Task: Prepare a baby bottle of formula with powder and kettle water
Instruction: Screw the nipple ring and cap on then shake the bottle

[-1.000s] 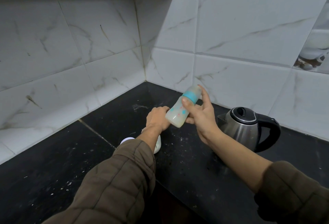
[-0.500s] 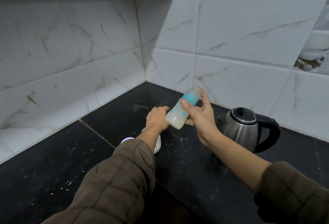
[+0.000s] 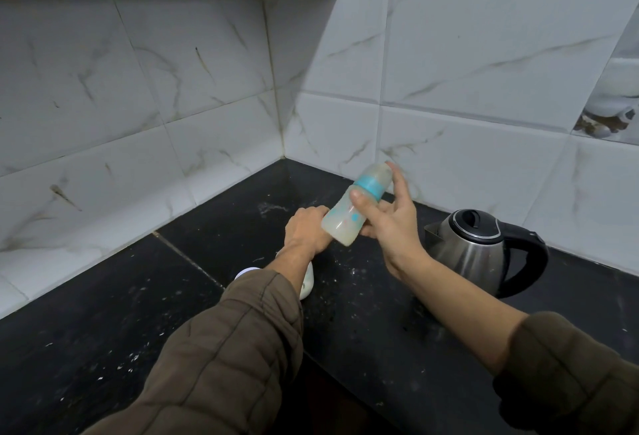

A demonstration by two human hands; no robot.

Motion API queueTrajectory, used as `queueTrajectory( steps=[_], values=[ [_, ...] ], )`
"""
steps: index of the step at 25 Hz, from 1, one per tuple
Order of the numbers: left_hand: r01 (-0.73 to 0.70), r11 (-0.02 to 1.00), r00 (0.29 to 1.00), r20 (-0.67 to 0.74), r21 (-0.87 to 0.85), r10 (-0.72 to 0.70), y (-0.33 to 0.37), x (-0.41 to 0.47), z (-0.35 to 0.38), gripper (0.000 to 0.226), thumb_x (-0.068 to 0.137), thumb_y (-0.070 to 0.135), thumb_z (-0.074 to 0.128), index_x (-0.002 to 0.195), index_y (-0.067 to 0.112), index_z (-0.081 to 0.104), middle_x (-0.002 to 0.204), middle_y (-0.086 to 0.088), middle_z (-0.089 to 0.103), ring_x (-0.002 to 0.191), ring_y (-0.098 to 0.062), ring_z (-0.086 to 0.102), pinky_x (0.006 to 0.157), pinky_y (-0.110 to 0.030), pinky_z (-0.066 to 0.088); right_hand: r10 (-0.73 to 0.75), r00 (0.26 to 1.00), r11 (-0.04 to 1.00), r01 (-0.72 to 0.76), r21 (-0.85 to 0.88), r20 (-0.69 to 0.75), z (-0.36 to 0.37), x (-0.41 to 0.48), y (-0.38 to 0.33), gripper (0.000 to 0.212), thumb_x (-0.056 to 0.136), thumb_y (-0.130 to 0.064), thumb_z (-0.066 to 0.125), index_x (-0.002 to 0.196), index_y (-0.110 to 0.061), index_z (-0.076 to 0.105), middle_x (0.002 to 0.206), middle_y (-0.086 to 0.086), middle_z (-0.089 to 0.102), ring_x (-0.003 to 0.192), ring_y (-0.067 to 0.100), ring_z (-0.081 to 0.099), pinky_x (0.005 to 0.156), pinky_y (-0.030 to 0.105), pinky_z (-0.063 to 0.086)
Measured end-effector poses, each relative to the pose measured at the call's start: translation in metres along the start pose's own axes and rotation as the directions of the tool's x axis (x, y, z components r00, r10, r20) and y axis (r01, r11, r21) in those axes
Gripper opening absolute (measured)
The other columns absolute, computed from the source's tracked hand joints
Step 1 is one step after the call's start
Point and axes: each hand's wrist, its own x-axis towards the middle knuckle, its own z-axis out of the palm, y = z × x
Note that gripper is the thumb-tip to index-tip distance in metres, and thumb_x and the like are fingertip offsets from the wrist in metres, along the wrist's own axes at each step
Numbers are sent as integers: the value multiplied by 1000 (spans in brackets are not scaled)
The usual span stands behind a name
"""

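Bottle position: the baby bottle [image 3: 356,204] is held in the air above the bench [image 3: 363,338], in front of the tiled corner, well clear of the surface.
Bottle axis: tilted; base low and toward the person's left, capped end high and toward the right rear wall.
Right grip: the right hand [image 3: 389,227] holds the bottle, thumb across the near side of the body, forefinger stretched up along the far side to the cap, remaining fingers beneath.
Left grip: the left hand [image 3: 307,230] is curled narrow, just beside the bottle's base; I cannot tell whether it holds anything or touches the bottle.
Nearer hand: right, already carrying the bottle; the kettle [image 3: 480,248] stands on that same side, just beyond the right wrist, lid closed.
Step (judgement): the pose looks like mixing by shaking, with powder and water already inside.
Materials, bottle: translucent plastic, waisted cylinder, teal collar, small coloured prints, pale milky content pooled at the low end.
Materials, kettle: brushed steel body, black plastic lid and loop handle, spout toward the hands.
Materials, bench: black polished stone, dusted with white specks.
Other: a white rounded object [image 3: 306,284] lies under the left forearm, mostly hidden.
Risk (judgement): smooth plastic may slip in a loose hold.
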Motion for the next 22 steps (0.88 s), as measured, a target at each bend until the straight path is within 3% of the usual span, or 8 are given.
queueTrajectory(
  steps=[2,4,8,10,12,16,20,22],
  values=[
    [12,1000,999,-31,0,-12,-2,2,2,38,96,20,57,134,21,65,121,-4,71,110,-25,66,95,-44,57,32,975,987,3,158,-219,1,11,-3,87,93,-25,78,161,-38,25,114,4,74,109,23,75,76,39,66],
    [20,1000,999,-32,1,-20,-4,2,4,47,96,19,55,142,25,61,130,-4,69,118,-26,63,99,-44,56,62,953,969,13,246,-296,2,16,-4,87,95,-25,77,162,-38,22,115,1,72,111,24,74,76,39,66],
    [-3,1000,1000,-3,29,3,-3,6,5,13,97,31,61,107,24,64,99,0,70,90,-21,65,77,-39,56,40,999,999,-41,-17,-21,1,2,5,89,91,-24,81,160,-38,27,109,5,78,105,23,77,85,47,64],
    [-14,999,1000,18,29,14,-1,5,3,13,97,36,64,102,24,59,91,2,66,78,-16,62,69,-35,52,35,998,998,-32,-58,57,-1,-3,10,89,90,-23,81,160,-38,28,109,6,79,105,22,77,87,47,64],
    [-4,1000,1000,-3,18,4,-2,4,4,16,97,29,61,110,22,64,101,-1,70,88,-21,65,77,-39,56,23,999,999,-21,32,-45,0,1,9,89,91,-24,80,160,-38,27,110,3,78,105,21,77,85,46,64],
    [5,1000,999,-42,18,-4,-9,5,6,48,96,18,54,143,24,61,132,-3,69,123,-26,60,100,-44,53,93,951,972,-23,232,-296,-5,19,8,85,94,-28,78,160,-40,25,127,5,68,108,24,75,77,40,66],
    [-3,998,1000,-6,56,3,-7,10,6,33,97,31,63,129,21,64,111,-2,71,93,-19,61,75,-34,50,149,988,989,-149,16,31,-8,8,11,75,92,-25,79,153,-36,37,122,13,74,103,29,78,89,59,61],
    [-25,996,999,25,91,23,-4,10,5,30,98,35,64,124,20,63,101,1,67,83,-15,59,69,-32,48,158,975,986,-149,-73,153,-7,3,11,75,89,-25,81,151,-38,40,115,10,77,103,28,78,90,59,61]
  ],
)
